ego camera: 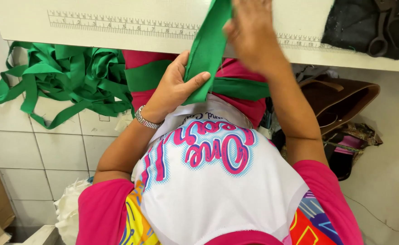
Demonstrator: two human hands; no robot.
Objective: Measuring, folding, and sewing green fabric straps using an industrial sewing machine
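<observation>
Two hands work one green fabric strip [207,50] at the near edge of a white table [22,25]. The left hand [174,88] pinches the strip's lower end between thumb and fingers, just above the person's waist. From there the strip runs up and slightly right, over the table edge and across the printed ruler scale [117,25] along it. The right hand [253,34] lies on the strip's upper part over the table, blurred; whether it grips the cloth or only presses on it I cannot tell. A metal wristwatch [145,120] sits on the left wrist. More green strips lie in a loose pile [67,77] on the tiled floor [49,149] at left, and another green band crosses the lap. Black scissors [385,29] rest on dark cloth at the table's far right corner. A brown bag [344,102] stands open below, at right.
</observation>
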